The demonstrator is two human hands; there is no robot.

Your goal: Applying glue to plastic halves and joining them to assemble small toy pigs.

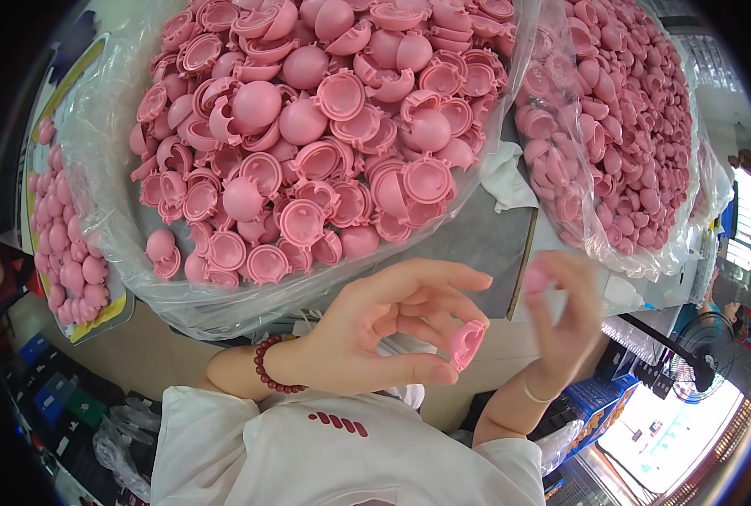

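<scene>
My left hand (367, 325) is raised over the near side of the table, palm turned to the right. Between its thumb and fingers it holds a pink plastic half-shell (468, 344) on edge, the rim side facing right. To the right, my right hand (568, 316) is smeared by motion. At its fingertips shows a small rounded pink piece (537, 278), too blurred to tell its exact shape. The two hands are apart. Beyond them lies a heap of similar pink half-shells (301, 122) in a clear plastic liner (215, 316), some dome up, some hollow side up.
A second clear bag of smaller-looking pink parts (637, 143) stands at the right. A white cloth (509, 177) lies between the two heaps on the grey tabletop (485, 244). At the left, a yellow-edged tray (110, 316) bears pink rounded pieces. A black fan (700, 363) stands at the lower right.
</scene>
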